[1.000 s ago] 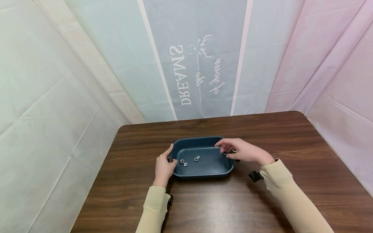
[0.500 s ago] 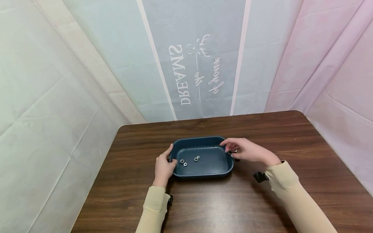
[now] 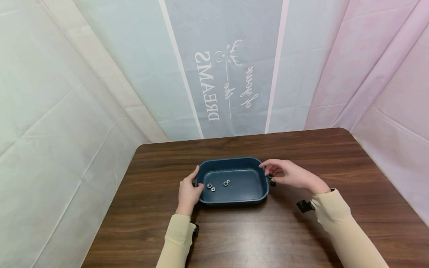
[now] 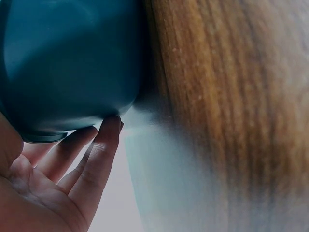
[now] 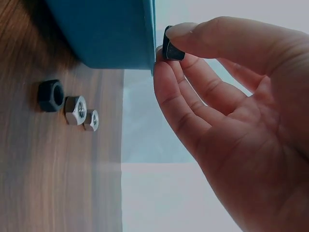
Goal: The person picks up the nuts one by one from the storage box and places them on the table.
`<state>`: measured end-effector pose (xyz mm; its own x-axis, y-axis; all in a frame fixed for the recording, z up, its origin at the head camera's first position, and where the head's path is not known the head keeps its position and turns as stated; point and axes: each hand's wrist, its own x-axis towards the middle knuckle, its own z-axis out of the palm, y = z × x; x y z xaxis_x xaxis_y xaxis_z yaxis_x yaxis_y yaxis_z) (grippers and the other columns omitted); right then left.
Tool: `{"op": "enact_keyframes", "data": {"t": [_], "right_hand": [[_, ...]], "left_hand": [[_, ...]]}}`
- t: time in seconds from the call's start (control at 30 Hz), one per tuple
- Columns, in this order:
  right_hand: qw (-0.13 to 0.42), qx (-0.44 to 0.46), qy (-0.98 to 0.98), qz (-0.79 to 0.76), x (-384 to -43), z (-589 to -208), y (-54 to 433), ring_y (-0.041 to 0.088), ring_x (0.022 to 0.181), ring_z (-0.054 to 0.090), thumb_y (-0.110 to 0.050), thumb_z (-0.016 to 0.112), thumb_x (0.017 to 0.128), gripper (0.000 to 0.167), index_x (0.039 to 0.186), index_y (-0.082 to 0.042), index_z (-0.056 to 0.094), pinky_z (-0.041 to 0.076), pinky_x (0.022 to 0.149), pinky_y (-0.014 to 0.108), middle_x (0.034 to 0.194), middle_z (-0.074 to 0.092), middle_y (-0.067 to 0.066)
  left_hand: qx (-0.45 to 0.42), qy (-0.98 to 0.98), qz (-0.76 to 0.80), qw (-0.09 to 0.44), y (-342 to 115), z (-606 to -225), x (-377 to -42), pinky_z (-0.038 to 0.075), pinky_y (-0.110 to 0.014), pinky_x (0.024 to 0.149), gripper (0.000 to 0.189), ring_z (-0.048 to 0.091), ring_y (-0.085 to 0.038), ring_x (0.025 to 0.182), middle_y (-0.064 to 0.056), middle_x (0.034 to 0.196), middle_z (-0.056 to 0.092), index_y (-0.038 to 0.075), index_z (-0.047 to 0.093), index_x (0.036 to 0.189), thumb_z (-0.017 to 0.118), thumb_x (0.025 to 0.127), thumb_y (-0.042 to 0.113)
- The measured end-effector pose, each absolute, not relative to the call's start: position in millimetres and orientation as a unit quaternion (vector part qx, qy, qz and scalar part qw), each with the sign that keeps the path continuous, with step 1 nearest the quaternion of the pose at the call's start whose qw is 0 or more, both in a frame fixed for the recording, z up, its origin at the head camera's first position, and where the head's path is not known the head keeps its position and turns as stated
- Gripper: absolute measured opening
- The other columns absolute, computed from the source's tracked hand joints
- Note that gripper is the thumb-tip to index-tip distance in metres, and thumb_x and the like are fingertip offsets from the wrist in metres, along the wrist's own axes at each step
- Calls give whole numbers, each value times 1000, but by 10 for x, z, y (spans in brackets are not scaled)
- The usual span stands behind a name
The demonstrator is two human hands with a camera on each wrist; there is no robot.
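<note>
The table point(image 3: 234, 238) carries a blue tray point(image 3: 234, 202), one black nut point(image 5: 47, 96) and two silver nuts point(image 5: 71, 111).

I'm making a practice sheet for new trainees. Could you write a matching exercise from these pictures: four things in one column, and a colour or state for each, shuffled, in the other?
Things
1. left hand
2. right hand
3. tray
4. table

Colours and states
A. brown, with a wood grain
B. pinches a dark nut
C. blue, with small silver pieces inside
D. grips one end of the tray

Right pairs: 1-D, 2-B, 3-C, 4-A
</note>
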<state>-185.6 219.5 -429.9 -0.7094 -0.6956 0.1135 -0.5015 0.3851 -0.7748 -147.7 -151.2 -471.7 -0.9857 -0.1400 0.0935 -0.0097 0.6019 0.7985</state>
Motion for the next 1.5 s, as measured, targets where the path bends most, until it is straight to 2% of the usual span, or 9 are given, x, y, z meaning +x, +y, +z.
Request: {"op": "enact_keyframes", "data": {"t": [0.23, 0.73, 1.17, 1.5], "right_hand": [[113, -354, 826, -423, -1831, -4367, 2263, 19, 97, 58, 10, 61, 84, 49, 131, -2, 51, 50, 82, 35, 103, 59, 7], [115, -345, 832, -420, -1766, -4544, 2301, 22, 92, 59, 12, 60, 83, 50, 130, -5, 53, 50, 79, 34, 101, 58, 9], [86, -350, 828, -430, -1709, -4661, 2358, 19, 90, 61, 16, 59, 79, 64, 137, -7, 46, 51, 80, 35, 99, 58, 8], [86, -339, 832, -431, -1653, -4722, 2404, 20, 89, 58, 15, 61, 81, 55, 132, -2, 50, 50, 77, 33, 99, 60, 10]], "left_hand": [[40, -893, -440, 82, -1514, -4721, -1480, 37, -28, 46, 68, 48, -17, 52, -10, 121, 63, 26, 51, 140, 62, 79, -2], [44, -893, -441, 77, -1510, -4740, -1479, 38, -29, 47, 68, 49, -18, 54, -10, 125, 61, 24, 50, 141, 62, 79, -2], [46, -893, -441, 74, -1510, -4733, -1489, 39, -29, 47, 68, 51, -19, 58, -9, 127, 60, 24, 49, 141, 62, 80, -1], [47, -895, -438, 72, -1511, -4720, -1489, 38, -29, 46, 68, 47, -19, 52, -10, 126, 61, 25, 49, 141, 62, 80, -1]]}}
